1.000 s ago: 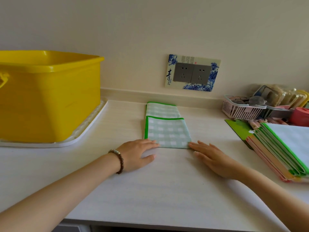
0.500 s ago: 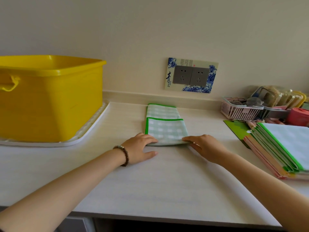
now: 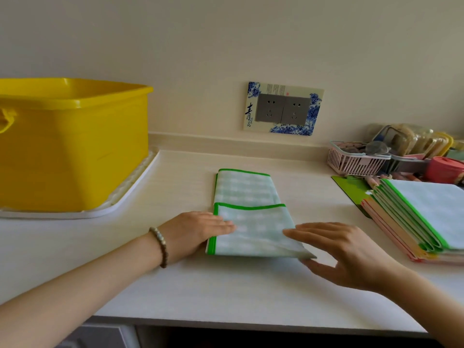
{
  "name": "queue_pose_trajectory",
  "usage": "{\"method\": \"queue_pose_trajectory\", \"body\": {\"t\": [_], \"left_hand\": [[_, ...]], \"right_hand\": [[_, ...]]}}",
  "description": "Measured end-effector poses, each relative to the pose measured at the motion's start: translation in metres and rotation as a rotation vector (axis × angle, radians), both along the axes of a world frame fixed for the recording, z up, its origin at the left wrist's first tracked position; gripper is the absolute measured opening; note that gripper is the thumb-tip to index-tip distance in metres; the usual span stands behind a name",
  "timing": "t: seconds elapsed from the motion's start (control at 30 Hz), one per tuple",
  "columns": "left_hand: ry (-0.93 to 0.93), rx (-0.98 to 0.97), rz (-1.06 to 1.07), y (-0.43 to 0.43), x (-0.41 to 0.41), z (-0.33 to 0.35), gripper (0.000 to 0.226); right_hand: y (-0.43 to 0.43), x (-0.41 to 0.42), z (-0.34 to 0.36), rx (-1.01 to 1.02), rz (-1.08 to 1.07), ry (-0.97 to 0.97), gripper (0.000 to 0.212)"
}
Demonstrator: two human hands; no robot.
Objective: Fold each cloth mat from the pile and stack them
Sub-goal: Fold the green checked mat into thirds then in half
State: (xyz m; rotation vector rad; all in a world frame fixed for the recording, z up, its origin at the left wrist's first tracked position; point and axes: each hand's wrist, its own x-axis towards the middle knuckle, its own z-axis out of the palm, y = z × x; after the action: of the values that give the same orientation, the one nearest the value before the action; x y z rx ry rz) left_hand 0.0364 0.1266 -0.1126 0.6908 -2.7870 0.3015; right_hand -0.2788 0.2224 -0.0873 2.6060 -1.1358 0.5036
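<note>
The mat point(image 3: 253, 232), green-checked with a bright green hem, lies flat on the surface point(image 3: 226, 292) at the middle of the frame. Its long axis runs from lower centre up toward the wall. The lower part is already doubled over, and the hem of that flap crosses the mat halfway up.

The left grip point(image 3: 200, 229), a bead bracelet point(image 3: 159, 243) at the wrist, lies at the mat's left edge with straight fingers flat on the cloth, pinching nothing I can see. The right grip point(image 3: 344, 252) is at the lower right corner, fingers straight and spread over the cloth. Its thumb is just below the corner, which sits a little off the surface. I cannot tell whether it truly pinches that corner.

So the mat sits between the two grips, each at one side of its lower end. To my eye another fold would carry that end up the frame, along the long axis. The stack point(image 3: 431, 212) of folded mats waits at the right edge, nearer the right grip.

A yellow tub point(image 3: 75, 151) fills the upper left. On the wall above the mat, a blue-flowered socket plate point(image 3: 282, 109) bears a large "青"; the smaller characters are too small to read. I see no other writing.
</note>
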Motion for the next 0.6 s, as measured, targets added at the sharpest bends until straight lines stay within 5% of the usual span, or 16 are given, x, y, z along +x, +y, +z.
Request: {"method": "queue_pose_trajectory", "body": {"t": [0.17, 0.27, 0.6], "left_hand": [[-0.002, 0.019, -0.099, 0.021, 0.001, -0.001, 0.063], [-0.020, 0.026, -0.106, 0.028, 0.003, -0.007, 0.061], [0.009, 0.287, 0.083, 0.018, -0.003, -0.017, 0.068]], "right_hand": [[-0.019, -0.001, -0.013, 0.196, -0.110, 0.098, 0.063], [-0.026, 0.001, -0.016, 0.321, -0.129, 0.112, 0.054], [-0.033, 0.002, -0.020, 0.364, -0.101, 0.029, 0.057]]}}
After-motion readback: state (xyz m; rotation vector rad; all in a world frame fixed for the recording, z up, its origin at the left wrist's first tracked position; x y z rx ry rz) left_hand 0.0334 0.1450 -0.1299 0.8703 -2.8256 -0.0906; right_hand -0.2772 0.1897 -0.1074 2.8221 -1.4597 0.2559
